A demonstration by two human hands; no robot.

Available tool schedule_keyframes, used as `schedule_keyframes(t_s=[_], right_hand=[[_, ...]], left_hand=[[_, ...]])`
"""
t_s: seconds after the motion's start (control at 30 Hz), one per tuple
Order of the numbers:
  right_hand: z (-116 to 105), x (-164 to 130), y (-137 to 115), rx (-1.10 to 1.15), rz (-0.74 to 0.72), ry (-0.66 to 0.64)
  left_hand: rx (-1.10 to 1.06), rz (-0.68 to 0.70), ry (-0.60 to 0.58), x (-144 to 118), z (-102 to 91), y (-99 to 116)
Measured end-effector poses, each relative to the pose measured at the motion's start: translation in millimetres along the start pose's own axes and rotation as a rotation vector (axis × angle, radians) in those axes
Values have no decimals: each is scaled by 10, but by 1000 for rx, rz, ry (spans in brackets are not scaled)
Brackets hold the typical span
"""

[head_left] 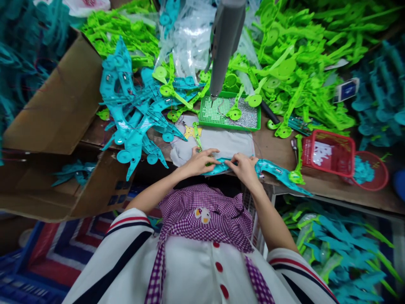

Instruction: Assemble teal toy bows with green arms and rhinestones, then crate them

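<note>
Teal plastic piece [268, 168] gripped by two hands, left [200, 161] and right [243, 166].

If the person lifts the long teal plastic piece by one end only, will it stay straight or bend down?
The long teal plastic piece looks thin and flat, so it would probably sag a little, not flop. It seems light: both the left hand and right hand press it with fingertips only. Its end overhangs the wooden table, so a push might tip it off.
</note>
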State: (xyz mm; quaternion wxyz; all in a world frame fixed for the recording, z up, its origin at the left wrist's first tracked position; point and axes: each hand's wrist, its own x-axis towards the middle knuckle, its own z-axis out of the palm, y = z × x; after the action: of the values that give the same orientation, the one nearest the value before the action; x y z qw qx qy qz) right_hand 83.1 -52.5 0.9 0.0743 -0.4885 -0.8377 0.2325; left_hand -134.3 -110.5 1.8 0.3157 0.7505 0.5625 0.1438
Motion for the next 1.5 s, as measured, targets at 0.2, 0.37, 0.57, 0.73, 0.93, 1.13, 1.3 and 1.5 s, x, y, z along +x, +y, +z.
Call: schedule_keyframes(t_s=[0.2, 0.37, 0.57, 0.73, 0.93, 1.13, 1.3, 1.5], right_hand=[[64, 7, -90, -106, 20, 12], [52, 40, -115, -112, 37, -7], [-142, -37, 57, -44, 58, 49], [-206, -133, 247, -40, 73, 57], [-95, -130, 207, -123, 102, 76], [-125, -97, 127, -267, 27, 24], [-199, -90, 139, -346, -63, -24], [-419, -90, -171, -150, -73, 312]], left_hand=[[27, 9, 23, -39, 26, 23], [110, 51, 46, -60, 49, 73], [178, 66, 82, -46, 72, 137], [158, 65, 79, -31, 62, 118], [150, 59, 60, -43, 34, 140], [164, 50, 65, -36, 40, 143], [193, 70, 117, -54, 89, 106], [199, 97, 289, -95, 310, 37]])
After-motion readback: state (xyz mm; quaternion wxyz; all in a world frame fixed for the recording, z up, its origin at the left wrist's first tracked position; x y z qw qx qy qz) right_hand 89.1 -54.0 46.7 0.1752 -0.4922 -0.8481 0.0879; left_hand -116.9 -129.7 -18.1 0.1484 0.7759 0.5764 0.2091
